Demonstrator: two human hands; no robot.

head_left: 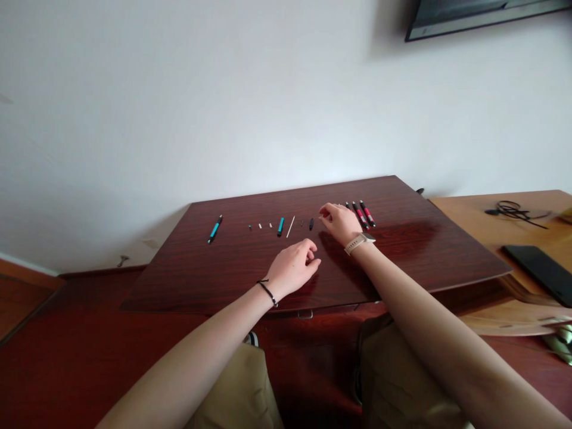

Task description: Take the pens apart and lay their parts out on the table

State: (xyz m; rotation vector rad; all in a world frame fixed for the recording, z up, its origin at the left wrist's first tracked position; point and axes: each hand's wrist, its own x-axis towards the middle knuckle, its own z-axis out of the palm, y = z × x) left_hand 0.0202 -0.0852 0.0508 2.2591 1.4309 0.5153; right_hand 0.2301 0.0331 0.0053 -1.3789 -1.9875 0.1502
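Note:
My left hand [295, 265] hovers low over the near part of the dark table [214, 280]. Its fingers are loosely curled with the thumb apart, and nothing shows between them. Further right, my right hand [343, 224] has thumb and fingertips drawn together near a short black pen part [311, 224]; whatever they pinch, if anything, is too small to make out. Left of that part, a row holds a tiny spring-like piece [301, 223], a thin white refill [291, 226], a teal pen barrel [280, 226], and small white [260, 226] and teal [250, 227] pieces.
A whole teal-and-black pen [215, 229] lies at the table's left. Several red-and-black pens [367, 213] lie right of my right hand. On a lighter wooden desk [469, 220] at right are a black cable [513, 210] and a dark flat device [538, 271]. A wall stands behind.

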